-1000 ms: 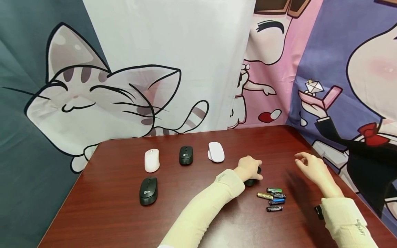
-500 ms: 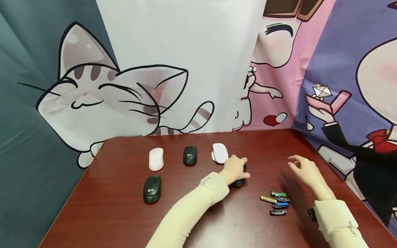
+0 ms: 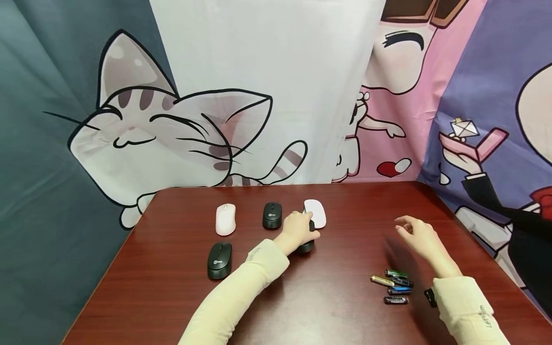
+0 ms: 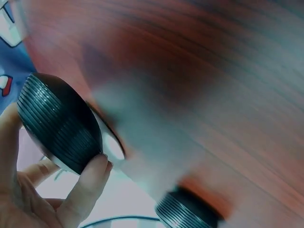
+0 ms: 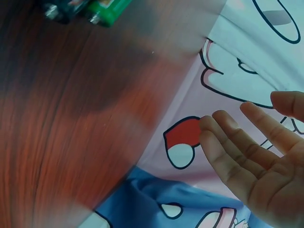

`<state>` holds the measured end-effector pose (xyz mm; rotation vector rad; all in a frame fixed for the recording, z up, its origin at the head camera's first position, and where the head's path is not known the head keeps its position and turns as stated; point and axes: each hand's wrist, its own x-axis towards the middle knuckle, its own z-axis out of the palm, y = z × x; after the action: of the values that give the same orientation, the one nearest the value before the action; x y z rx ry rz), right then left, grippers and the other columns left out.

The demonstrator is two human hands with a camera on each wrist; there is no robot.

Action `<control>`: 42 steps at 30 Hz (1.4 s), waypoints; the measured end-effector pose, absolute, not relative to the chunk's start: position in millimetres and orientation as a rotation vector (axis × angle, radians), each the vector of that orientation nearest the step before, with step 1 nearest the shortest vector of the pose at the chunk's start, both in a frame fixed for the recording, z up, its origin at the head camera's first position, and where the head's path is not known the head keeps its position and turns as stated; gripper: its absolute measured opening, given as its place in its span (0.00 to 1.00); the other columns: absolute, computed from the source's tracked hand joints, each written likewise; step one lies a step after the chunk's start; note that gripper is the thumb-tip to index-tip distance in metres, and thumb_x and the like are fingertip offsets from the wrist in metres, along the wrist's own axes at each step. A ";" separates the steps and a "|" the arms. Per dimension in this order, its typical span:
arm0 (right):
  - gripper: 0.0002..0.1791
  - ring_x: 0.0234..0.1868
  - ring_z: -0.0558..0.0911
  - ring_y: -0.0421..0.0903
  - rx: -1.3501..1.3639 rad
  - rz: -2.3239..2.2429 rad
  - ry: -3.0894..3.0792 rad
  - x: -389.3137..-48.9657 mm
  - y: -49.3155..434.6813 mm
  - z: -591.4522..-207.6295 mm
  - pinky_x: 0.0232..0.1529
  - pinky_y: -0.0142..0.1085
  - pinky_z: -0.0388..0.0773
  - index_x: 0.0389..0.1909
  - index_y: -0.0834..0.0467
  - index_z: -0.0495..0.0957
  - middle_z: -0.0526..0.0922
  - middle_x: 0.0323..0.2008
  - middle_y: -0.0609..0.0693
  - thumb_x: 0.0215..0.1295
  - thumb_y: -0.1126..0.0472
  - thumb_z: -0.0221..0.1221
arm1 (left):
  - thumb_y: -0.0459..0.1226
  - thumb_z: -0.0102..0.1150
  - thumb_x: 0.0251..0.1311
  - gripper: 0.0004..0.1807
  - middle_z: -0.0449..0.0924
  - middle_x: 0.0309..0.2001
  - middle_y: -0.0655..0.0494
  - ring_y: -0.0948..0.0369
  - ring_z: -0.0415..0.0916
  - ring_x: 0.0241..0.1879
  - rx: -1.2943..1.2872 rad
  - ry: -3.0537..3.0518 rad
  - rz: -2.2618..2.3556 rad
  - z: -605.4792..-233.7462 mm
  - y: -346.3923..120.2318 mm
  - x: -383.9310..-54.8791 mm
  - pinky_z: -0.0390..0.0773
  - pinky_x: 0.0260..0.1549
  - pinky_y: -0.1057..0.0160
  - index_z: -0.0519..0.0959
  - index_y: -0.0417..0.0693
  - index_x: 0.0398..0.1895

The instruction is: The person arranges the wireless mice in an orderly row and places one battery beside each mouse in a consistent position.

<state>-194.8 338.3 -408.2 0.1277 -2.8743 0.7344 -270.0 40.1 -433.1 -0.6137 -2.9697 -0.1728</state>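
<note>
My left hand [image 3: 296,231] grips a black computer mouse [image 3: 307,246] by its sides, over the table's middle. In the left wrist view, fingers and thumb pinch the ribbed flanks of this mouse [image 4: 61,126], which is tilted and off the tabletop. Just behind the hand lies a white mouse [image 3: 317,214], partly covered by it. A small black mouse [image 3: 272,215] is to the hand's left. My right hand [image 3: 424,242] hovers at the right with loosely bent fingers and holds nothing. Several batteries [image 3: 396,291] lie below it, a green one [image 5: 108,10] showing in the right wrist view.
Farther left on the reddish-brown table [image 3: 340,306] are another white mouse [image 3: 225,219] and a larger black mouse [image 3: 220,260]. A printed cloth backdrop [image 3: 267,57] hangs close behind the table's back edge.
My left hand has carried the black mouse leftward, away from the batteries and up to the white mouse. The right hand has shifted only slightly. The head view has turned a little to the left.
</note>
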 end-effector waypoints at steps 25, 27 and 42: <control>0.14 0.36 0.79 0.58 0.186 0.729 -2.910 -208.0 320.1 -410.7 0.36 0.53 0.74 0.46 0.68 0.76 0.81 0.34 0.64 0.65 0.62 0.53 | 0.52 0.65 0.43 0.22 0.82 0.36 0.46 0.50 0.79 0.38 -0.364 -3.150 -0.380 -436.8 -43.0 -252.6 0.76 0.34 0.56 0.77 0.51 0.40; 0.14 0.35 0.80 0.57 0.192 0.725 -2.905 -208.4 319.5 -411.5 0.35 0.52 0.75 0.46 0.68 0.76 0.81 0.33 0.63 0.65 0.62 0.54 | 0.51 0.65 0.42 0.25 0.82 0.37 0.45 0.49 0.79 0.38 -0.374 -3.152 -0.388 -438.0 -44.9 -250.2 0.76 0.34 0.55 0.77 0.50 0.43; 0.14 0.35 0.80 0.57 0.198 0.717 -2.913 -207.0 321.0 -416.0 0.34 0.51 0.75 0.46 0.68 0.76 0.81 0.34 0.63 0.65 0.62 0.54 | 0.53 0.66 0.43 0.33 0.80 0.44 0.39 0.46 0.78 0.43 -0.367 -3.178 -0.411 -446.0 -47.5 -243.5 0.77 0.38 0.51 0.75 0.50 0.54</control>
<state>-207.0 321.0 -416.0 0.1982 -2.9135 0.7174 -243.5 -47.5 -446.0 -0.3667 -3.1775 -0.4106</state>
